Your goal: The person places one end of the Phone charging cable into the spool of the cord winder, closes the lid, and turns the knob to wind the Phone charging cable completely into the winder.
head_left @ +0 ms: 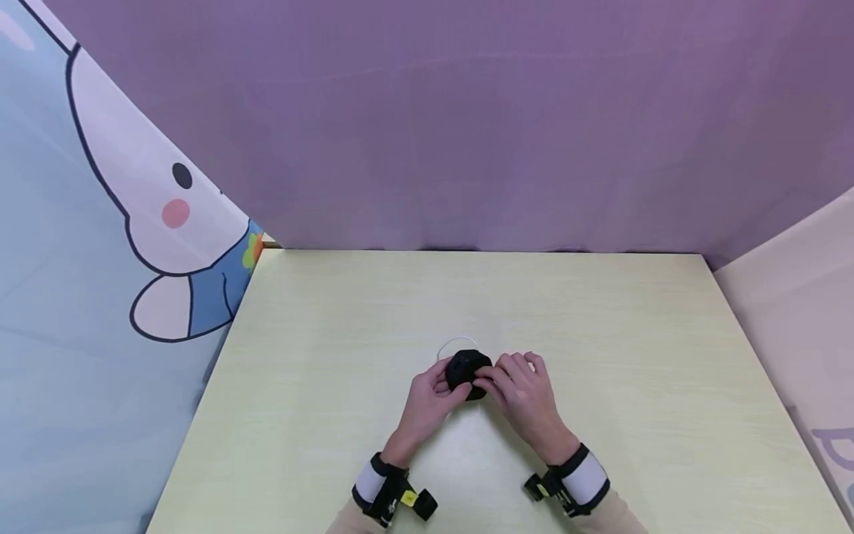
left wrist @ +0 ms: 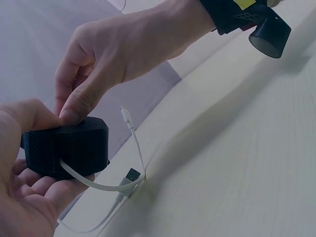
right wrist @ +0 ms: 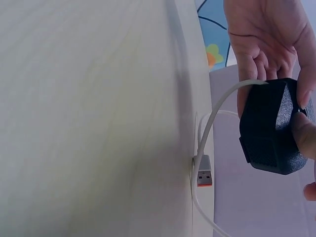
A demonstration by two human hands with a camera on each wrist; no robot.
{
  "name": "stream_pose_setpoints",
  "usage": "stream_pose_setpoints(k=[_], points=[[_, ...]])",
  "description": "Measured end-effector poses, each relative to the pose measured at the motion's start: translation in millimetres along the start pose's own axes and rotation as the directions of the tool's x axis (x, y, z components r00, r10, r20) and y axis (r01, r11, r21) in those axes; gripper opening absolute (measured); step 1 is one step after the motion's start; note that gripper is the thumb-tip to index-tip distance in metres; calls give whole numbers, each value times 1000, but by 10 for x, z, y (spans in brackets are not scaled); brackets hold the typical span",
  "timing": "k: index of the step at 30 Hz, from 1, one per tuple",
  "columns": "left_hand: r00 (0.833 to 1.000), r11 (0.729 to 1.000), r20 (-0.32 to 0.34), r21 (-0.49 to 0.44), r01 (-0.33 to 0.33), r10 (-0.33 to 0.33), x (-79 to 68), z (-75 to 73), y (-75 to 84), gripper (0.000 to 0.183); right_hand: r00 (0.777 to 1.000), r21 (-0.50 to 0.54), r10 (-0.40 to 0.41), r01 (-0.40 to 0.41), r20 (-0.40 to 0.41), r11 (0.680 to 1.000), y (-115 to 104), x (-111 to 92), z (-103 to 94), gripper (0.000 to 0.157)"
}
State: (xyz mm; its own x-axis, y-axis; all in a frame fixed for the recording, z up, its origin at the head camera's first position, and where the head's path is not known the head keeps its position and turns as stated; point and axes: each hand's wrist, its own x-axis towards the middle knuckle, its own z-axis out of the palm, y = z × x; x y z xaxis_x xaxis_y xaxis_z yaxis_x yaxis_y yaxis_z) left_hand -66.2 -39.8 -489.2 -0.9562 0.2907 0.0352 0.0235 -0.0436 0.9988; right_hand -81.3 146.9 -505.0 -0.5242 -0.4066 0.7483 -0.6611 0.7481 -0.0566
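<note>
A small black angular case (head_left: 467, 363) is held up over the table between both hands. My left hand (head_left: 427, 404) grips it from the left side, the fingers beneath it and the thumb on its upper edge in the left wrist view. My right hand (head_left: 527, 400) has its thumb and fingertip pinched at the case's edge; what exactly they pinch is hidden. A white charging cable (left wrist: 96, 185) comes out of one face of the case (left wrist: 84, 145). Its USB plug (right wrist: 204, 175) dangles below, and a thin white connector end (left wrist: 127, 117) shows in the left wrist view.
The pale wooden table (head_left: 320, 334) stretches under both arms. A purple cloth (head_left: 500, 133) hangs behind its far edge, a blue cartoon-print cloth (head_left: 80, 386) at the left and a whitish cloth (head_left: 800, 297) at the right. Each wrist wears a strapped camera (head_left: 390, 493).
</note>
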Motion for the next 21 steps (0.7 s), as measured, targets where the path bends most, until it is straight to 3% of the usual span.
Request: stream_pose_setpoints(k=[21], points=[[1000,1000,-22,-22,9,-9,19,-4,4,45,999,-48,48,-47,11,998,-89,-5,42,18]])
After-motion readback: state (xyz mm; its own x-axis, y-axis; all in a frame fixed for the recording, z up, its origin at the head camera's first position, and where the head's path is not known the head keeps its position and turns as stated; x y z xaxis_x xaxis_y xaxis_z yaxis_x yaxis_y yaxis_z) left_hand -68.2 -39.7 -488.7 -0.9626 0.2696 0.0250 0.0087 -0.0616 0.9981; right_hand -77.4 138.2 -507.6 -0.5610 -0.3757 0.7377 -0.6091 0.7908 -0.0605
